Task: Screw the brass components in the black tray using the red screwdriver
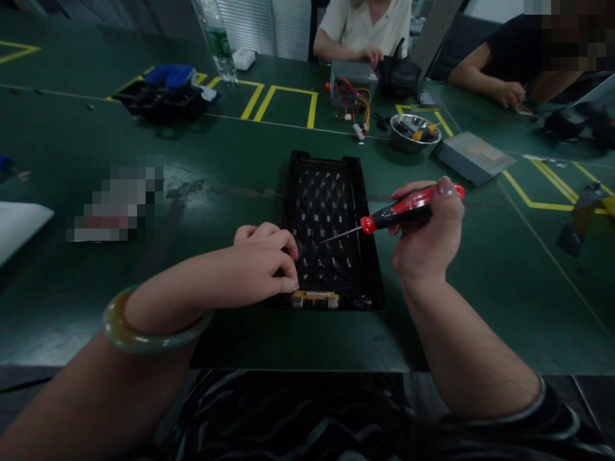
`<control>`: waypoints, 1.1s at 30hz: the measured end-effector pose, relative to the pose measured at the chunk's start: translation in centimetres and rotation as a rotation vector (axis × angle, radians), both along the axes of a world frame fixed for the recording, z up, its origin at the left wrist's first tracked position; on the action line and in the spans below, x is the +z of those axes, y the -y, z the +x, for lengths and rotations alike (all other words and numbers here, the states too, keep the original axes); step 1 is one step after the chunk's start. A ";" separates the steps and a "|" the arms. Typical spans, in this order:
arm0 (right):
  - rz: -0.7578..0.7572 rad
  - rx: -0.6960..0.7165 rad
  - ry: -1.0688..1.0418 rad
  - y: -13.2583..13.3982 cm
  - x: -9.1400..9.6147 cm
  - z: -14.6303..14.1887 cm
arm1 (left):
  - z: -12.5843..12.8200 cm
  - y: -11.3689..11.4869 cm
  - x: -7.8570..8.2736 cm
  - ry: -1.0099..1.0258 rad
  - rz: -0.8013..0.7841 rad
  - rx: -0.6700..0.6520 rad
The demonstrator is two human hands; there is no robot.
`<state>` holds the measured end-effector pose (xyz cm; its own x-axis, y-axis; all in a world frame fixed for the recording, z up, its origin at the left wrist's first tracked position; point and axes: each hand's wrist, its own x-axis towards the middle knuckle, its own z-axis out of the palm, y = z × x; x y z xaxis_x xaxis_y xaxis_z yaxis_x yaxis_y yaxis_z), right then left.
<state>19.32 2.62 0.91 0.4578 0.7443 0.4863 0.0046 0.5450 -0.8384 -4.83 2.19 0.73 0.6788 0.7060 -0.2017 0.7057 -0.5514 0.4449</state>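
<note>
A black plastic keyboard-like case point(323, 211), an open shallow shell with rows of small raised marks inside, lies flat on the green table. At its near end sits a small yellow-brown circuit board point(316, 299) with a pale connector and metal ports. My left hand point(264, 259) has its fingers bent over the left wall of the case, thumb and forefinger close to the board. In my right hand point(427, 237) is a red and black screwdriver point(406, 210), held tilted above the case. Its thin shaft points down-left over the shell's middle; I cannot tell whether the tip touches.
Beyond the case stand a metal bowl point(415, 142) of tools, a flat grey box point(473, 157) and a power supply point(353, 80) with loose wires. A black tray point(161, 99) and a water bottle point(218, 45) are at back left. Two people sit opposite.
</note>
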 end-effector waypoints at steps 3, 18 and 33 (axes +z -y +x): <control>-0.019 -0.012 0.010 0.0 0.0 0.0 | 0.0 0.1 0.1 -0.013 -0.010 0.014; 0.055 0.026 -0.014 1.3 1.0 -0.6 | 0.4 0.1 -0.1 0.000 0.021 0.038; 0.111 0.149 0.087 2.6 0.9 -2.1 | -0.5 -0.8 0.4 0.007 0.011 -0.088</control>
